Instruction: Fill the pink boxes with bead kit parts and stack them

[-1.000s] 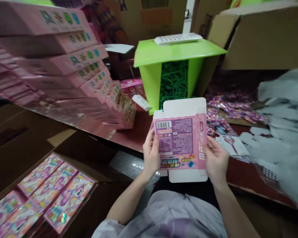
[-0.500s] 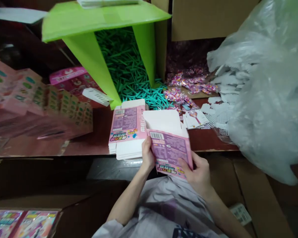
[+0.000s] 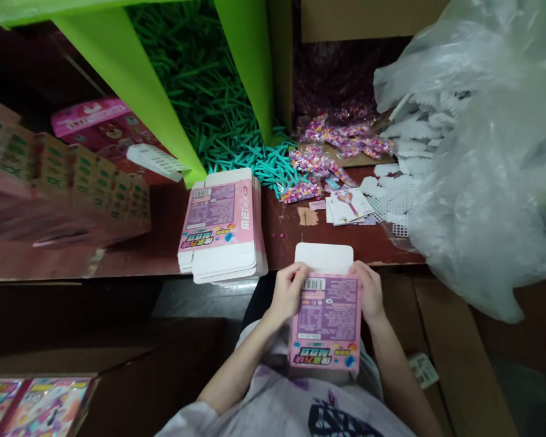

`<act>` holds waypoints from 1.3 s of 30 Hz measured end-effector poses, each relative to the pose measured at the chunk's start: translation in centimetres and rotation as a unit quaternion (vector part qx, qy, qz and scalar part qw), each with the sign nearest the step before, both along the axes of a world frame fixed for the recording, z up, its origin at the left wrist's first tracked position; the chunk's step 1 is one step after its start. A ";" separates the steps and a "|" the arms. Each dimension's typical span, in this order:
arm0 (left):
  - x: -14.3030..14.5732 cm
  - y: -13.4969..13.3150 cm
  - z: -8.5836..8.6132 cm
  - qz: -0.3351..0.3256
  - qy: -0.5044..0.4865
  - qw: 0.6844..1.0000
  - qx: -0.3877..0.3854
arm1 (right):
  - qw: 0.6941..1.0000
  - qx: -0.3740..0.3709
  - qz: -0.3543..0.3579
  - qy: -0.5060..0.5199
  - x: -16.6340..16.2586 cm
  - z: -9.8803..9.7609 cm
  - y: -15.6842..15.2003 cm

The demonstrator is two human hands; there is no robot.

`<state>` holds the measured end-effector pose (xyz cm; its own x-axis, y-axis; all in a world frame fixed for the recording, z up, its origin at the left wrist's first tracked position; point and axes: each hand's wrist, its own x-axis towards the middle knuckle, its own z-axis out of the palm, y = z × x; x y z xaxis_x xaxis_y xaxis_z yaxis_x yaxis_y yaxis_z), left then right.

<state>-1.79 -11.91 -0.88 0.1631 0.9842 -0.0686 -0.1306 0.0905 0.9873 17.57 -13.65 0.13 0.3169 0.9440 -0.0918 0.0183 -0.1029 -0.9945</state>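
Note:
A pink and purple printed carton [image 3: 328, 321] is held in front of my body, its white end flap [image 3: 324, 258] standing up at the far end. My left hand [image 3: 289, 291] grips its upper left corner, thumb near the flap. At the upper right corner, my right hand [image 3: 368, 288] is closed on the carton's edge, with its fingers partly hidden behind. To the left, a stack of flat cartons [image 3: 218, 209] of the same print lies at the table's edge, white flaps sticking out.
Teal pen-like sticks [image 3: 255, 161] spill from a green box [image 3: 159, 103]. Behind lie bags of coloured beads [image 3: 318, 161], printed cards [image 3: 349, 205] and white pegboards [image 3: 398, 203] beside a large plastic bag [image 3: 486, 164]. Standing pink boxes [image 3: 86, 188] line the left side.
The carton has come down nearer my body and been squared up, with its end flap now upright. Both hands have moved to its upper corners. The view has shifted too.

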 end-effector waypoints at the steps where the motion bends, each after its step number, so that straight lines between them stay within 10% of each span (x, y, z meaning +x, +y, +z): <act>1: 0.4 0.2 -0.1 0.025 -0.016 0.999 -0.024 | 1.000 -0.019 -0.019 0.008 -0.1 -0.1 0.3; 6: 2.0 0.8 0.0 0.098 -0.128 0.982 -0.098 | 0.991 -0.061 -0.015 0.120 -0.9 0.0 0.9; 22: 2.5 0.4 0.7 0.126 -0.011 0.990 -0.066 | 0.996 -0.052 -0.028 0.062 -1.1 -0.5 0.6; 39: 1.6 -4.4 0.0 0.089 -0.011 0.996 0.008 | 0.970 0.039 0.224 -0.086 2.3 0.0 -3.5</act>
<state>-0.16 -16.27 -0.89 -0.0128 0.9986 -0.0505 -0.1653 0.0477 0.9851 19.91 -17.13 0.11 -0.1233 0.9924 0.0033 0.2103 0.0294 -0.9772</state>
